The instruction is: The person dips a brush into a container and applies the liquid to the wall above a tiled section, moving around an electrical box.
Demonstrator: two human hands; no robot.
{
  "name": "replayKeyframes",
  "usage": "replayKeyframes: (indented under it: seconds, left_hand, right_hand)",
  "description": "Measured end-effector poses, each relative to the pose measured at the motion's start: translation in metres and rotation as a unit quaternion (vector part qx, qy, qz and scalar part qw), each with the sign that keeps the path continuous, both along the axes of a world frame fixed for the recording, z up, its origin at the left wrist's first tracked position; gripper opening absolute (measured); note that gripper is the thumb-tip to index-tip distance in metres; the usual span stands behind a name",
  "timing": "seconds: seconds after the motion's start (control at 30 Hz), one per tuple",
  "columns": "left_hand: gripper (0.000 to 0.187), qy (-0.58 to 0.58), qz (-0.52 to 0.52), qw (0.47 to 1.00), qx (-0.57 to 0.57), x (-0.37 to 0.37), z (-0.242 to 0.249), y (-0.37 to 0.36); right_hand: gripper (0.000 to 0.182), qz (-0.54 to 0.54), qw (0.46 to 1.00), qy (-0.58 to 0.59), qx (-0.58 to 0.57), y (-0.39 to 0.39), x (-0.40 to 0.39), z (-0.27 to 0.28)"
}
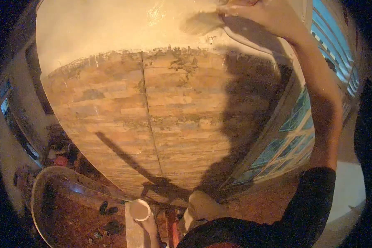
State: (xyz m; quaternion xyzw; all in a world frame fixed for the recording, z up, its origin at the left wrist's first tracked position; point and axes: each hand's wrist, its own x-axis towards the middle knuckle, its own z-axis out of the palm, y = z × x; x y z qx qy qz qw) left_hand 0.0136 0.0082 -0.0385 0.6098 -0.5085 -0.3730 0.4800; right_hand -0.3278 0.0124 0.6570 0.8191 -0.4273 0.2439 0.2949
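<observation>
My right hand is raised at the top of the head view, closed around a paintbrush. The brush is blurred, and its bristles point left against the pale, wet-looking upper part of the wall. Below a ragged edge, the wall has a brown brick-like or plank-like pattern with a dark vertical line through it. Low down, near my body, my left hand is closed around a light-coloured cup. The cup is upright, with pale contents. Most of my left fingers are hidden beneath it.
A barred window with bluish panes stands to the right. At lower left, a curved pale rim runs above a reddish floor with dark footwear on it. My arm's shadow falls on the wall's right side.
</observation>
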Motion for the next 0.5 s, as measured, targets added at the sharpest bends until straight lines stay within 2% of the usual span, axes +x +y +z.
replayKeyframes:
  seconds: [0.07,0.17,0.23,0.3,0.33,0.4,0.5]
  left_hand:
    - [0.048,0.010,0.010,1.000,-0.007,-0.002,0.001,0.001]
    - [0.047,0.024,0.044,0.998,-0.035,-0.012,0.016,0.004]
    - [0.047,-0.042,0.045,0.996,-0.059,-0.012,0.025,0.007]
    - [0.050,-0.046,0.022,0.997,-0.054,-0.011,0.023,0.007]
    - [0.053,-0.018,-0.002,0.999,-0.037,-0.007,0.011,0.006]
    - [0.056,0.014,-0.035,0.999,-0.005,0.000,-0.007,0.004]
    - [0.057,-0.013,-0.043,0.999,0.002,0.003,-0.020,-0.001]
  right_hand:
    - [0.020,0.006,0.986,0.139,-0.094,-0.002,0.003,0.006]
    - [0.020,0.014,0.951,0.253,-0.177,-0.019,-0.009,-0.011]
    - [0.010,-0.010,0.956,0.242,-0.167,-0.010,-0.006,-0.035]
    - [0.013,-0.035,0.959,0.232,-0.160,0.002,-0.003,-0.060]
    - [0.011,-0.013,0.971,0.193,-0.144,-0.003,-0.011,-0.072]
    - [0.010,-0.025,0.978,0.195,-0.064,-0.002,-0.016,-0.092]
    - [0.011,-0.044,0.988,0.147,0.001,0.010,-0.010,-0.095]
